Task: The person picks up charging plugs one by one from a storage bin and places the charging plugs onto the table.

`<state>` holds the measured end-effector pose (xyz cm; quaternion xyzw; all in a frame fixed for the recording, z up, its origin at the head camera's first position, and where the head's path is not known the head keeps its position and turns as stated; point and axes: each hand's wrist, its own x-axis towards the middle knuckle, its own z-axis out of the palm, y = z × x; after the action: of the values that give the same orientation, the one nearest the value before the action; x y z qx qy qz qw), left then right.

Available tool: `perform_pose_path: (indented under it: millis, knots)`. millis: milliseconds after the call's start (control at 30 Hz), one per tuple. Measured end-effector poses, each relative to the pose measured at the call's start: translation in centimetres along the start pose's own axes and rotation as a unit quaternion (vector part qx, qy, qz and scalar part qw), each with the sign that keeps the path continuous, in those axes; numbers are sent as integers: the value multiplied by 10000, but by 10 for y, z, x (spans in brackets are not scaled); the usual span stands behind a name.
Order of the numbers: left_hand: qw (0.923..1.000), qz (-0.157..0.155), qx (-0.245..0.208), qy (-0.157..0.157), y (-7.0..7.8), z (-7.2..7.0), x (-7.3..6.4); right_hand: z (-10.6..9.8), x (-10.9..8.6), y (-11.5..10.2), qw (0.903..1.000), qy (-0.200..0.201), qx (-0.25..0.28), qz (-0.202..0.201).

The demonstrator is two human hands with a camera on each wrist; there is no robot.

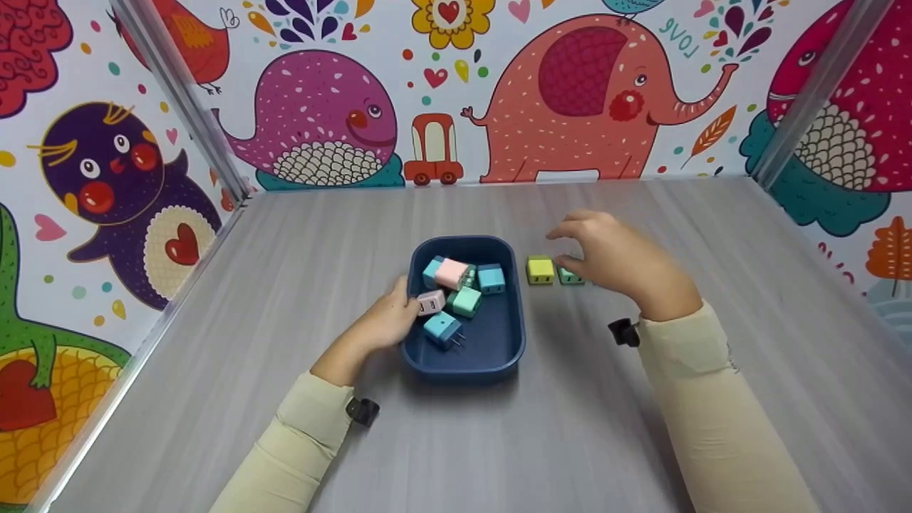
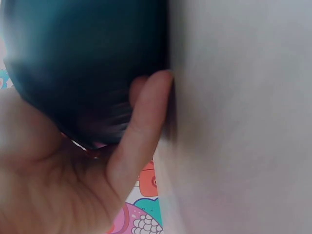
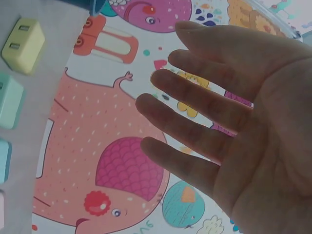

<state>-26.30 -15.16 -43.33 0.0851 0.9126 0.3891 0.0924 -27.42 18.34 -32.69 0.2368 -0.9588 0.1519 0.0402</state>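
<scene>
A dark blue plastic bin holds several small USB wall chargers: a pink charger on top, blue ones, green ones, and a blue charger with its prongs showing. My left hand grips the bin's left side, its thumb at the rim and its fingers along the outer wall, as the left wrist view also shows. My right hand is above the table right of the bin, fingers spread and nothing held. Beneath and beside it lie a yellow charger and a green charger, partly covered by the hand.
In the right wrist view, a blue charger and the edge of a pink charger continue the row past the green one. Walls with cartoon animals and metal posts enclose the grey table at the back and sides.
</scene>
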Motion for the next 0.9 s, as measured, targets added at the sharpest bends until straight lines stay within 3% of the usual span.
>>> perform_pose_path:
  millis: [400,700,900]
  knots:
    - [10000,-32,-35,-47,1,-1,-2,17,2,-29,9971,99,-282,-698]
    - [9998,183,-91,84,1,0,-2,37,2,-53,9879,-90,-457,-1481]
    - [9998,153,-127,93,1,1,-2,53,4,-64,9815,-348,-722,-1738]
